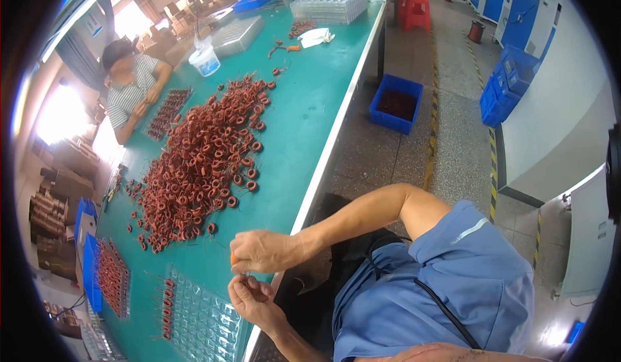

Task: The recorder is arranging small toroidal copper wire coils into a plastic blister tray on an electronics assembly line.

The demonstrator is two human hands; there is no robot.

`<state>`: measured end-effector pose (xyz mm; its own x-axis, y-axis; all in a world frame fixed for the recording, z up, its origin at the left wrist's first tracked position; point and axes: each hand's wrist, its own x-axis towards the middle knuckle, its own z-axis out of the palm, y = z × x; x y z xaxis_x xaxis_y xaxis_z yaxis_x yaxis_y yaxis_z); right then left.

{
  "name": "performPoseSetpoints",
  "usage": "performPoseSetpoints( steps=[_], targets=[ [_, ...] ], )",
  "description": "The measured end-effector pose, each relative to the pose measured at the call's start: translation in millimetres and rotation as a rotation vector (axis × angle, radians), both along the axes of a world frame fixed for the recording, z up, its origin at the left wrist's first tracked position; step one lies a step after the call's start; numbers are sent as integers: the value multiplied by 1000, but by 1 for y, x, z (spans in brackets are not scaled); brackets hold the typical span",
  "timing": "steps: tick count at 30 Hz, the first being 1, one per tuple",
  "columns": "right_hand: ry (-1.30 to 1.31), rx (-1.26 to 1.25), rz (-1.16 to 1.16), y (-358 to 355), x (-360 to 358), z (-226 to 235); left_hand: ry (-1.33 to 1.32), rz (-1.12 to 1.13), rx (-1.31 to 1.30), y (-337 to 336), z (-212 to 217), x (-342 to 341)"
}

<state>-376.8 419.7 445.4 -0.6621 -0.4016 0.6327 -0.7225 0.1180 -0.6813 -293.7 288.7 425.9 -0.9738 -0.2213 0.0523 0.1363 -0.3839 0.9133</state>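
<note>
My right hand (pixel 266 252) is closed round a small tool with an orange handle (pixel 233 258); most of it is hidden in the fist. Just below it, my left hand (pixel 253 299) pinches a small dark ring coil (pixel 245 278) with thin wire leads, largely covered by the fingers. The two hands almost meet over the table's near edge. Beyond them spreads a big heap of reddish-brown ring coils (pixel 200 158) with wire leads. Beside my left hand lies a clear plastic tray (pixel 204 313) of small pockets, with a row of coils along its far side.
The green table (pixel 291 148) has a pale metal edge. Further left stands a filled coil tray (pixel 113 278) by a blue bin (pixel 92 271). A co-worker (pixel 132 87) sits opposite at another coil tray (pixel 169 113). A white tub (pixel 205 59), stacked clear trays (pixel 330 5) and a floor bin (pixel 396 103) are farther off.
</note>
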Motion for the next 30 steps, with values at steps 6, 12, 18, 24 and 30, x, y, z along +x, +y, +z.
performPoseSetpoints(
  steps=[6, 12, 18, 24, 30],
  targets=[
    [49, -47, 52, -26, -7, -20, -104, 203, -194, -10, 7, 8],
    [-327, -29, -7, 4, -13, -3, -18, 27, -172, -4, 11, -16],
    [-703, 24, 165, 17, -5, -22, 44, -56, -119, -17, -2, 3],
    [-639, -30, 168, 15, 2, -30, 15, -136, -149, -7, -1, 7],
    [-718, -135, 146, 15, 13, 1, 46, 34, -443, -5, 7, 3]
  ],
)
